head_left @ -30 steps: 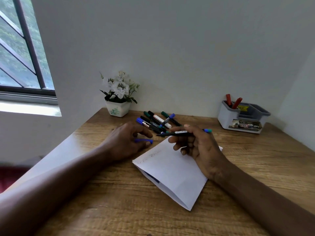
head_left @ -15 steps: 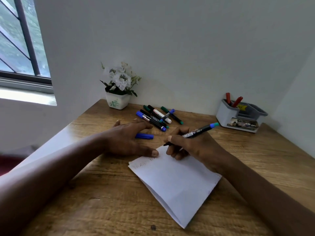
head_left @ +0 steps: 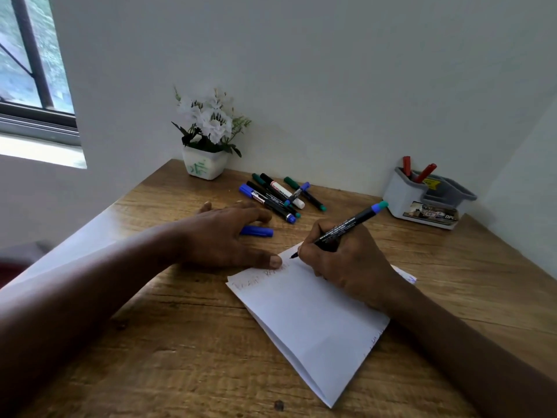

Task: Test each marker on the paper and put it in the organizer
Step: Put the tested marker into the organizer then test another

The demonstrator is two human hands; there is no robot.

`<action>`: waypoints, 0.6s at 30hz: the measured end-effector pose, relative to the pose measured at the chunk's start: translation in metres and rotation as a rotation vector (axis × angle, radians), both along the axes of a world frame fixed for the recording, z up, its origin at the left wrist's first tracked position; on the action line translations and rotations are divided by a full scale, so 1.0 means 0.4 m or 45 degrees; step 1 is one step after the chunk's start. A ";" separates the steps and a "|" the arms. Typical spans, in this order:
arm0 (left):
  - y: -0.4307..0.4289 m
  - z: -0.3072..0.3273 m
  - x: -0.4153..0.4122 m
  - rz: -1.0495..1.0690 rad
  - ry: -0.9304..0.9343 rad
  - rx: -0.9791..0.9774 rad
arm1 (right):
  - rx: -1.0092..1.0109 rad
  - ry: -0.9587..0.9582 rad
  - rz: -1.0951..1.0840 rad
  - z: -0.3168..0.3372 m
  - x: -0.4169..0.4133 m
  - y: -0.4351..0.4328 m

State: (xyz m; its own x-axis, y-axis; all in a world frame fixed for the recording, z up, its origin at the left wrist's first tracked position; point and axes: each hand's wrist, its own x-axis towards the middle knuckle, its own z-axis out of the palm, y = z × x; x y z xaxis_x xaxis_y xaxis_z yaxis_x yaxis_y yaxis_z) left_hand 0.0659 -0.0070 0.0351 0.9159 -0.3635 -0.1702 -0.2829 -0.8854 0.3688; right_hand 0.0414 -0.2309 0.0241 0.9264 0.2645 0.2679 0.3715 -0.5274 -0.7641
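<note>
Both hands lower now; marker [head_left: 346, 225] tip reaches paper [head_left: 307, 315].

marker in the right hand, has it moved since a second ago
Yes. The marker went from level above the paper to tilted, tip down on the paper's far edge, held by the right hand.

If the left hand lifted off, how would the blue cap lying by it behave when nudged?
The blue cap is a small cylinder lying on its side on the smooth wooden desk, so it would probably roll. It looks light, likely skidding at a touch. The left hand's fingers beside it seem to check that.
</note>
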 end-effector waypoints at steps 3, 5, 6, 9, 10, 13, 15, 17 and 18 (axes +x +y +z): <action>-0.003 0.003 -0.005 0.004 -0.018 -0.007 | -0.029 -0.023 -0.015 -0.002 0.001 0.004; -0.004 0.006 -0.008 0.013 -0.023 -0.010 | -0.040 -0.010 0.008 0.000 0.000 0.005; -0.005 0.008 -0.010 0.017 -0.027 -0.014 | -0.038 -0.003 0.021 0.002 0.000 0.004; -0.005 0.010 -0.014 0.018 -0.036 -0.013 | -0.008 0.002 0.027 0.003 0.000 0.000; -0.005 0.010 -0.015 0.018 -0.035 -0.012 | 0.014 0.017 0.035 0.003 -0.001 -0.002; -0.004 0.010 -0.017 0.022 -0.036 -0.011 | 0.007 0.041 0.078 0.000 -0.002 -0.001; -0.005 0.011 -0.018 0.022 -0.037 -0.013 | -0.011 0.009 0.044 -0.002 0.000 -0.001; -0.007 0.012 -0.018 0.022 -0.039 -0.018 | -0.007 -0.004 0.028 0.000 0.000 -0.001; -0.007 0.013 -0.018 0.021 -0.039 -0.021 | 0.007 0.006 0.035 -0.001 0.000 -0.002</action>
State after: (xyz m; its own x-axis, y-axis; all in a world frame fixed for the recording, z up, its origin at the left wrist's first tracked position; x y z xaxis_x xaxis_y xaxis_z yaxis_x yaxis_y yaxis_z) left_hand 0.0589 -0.0098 0.0401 0.9264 -0.3511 -0.1364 -0.2798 -0.8840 0.3746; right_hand 0.0415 -0.2315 0.0237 0.9202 0.2881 0.2650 0.3820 -0.5129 -0.7688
